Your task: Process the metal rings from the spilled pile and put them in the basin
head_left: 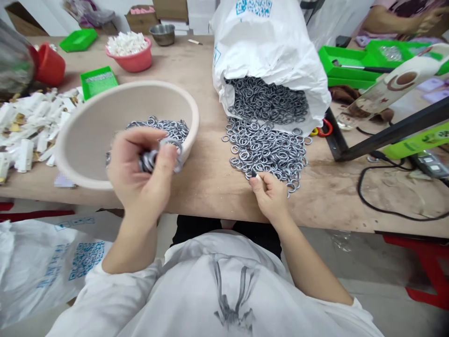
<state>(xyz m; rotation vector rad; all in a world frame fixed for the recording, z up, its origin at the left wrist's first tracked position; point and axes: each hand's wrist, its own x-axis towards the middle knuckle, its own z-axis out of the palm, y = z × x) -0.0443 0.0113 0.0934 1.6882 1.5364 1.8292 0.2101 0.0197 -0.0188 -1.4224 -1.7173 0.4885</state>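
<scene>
My left hand (143,168) is raised over the near right side of a beige plastic basin (84,135), its fingers curled round several grey metal rings (150,159). One ring is pinched at the thumb. More rings (171,128) lie inside the basin, partly hidden by the hand. At the near edge of a loose pile of grey metal rings (270,150), my right hand (268,192) pinches a small thing with a dark tip and a white part (256,175); its kind is hidden by the fingers. The pile spills from a white woven sack (266,42) lying open towards me.
White plastic pieces (26,154) heap up at left. Behind the basin are a green tray (99,82) and a red bowl (131,58) of white parts. At right stand a black metal frame (382,128) and a cable (361,192). Another person's arm (389,21) shows at top right.
</scene>
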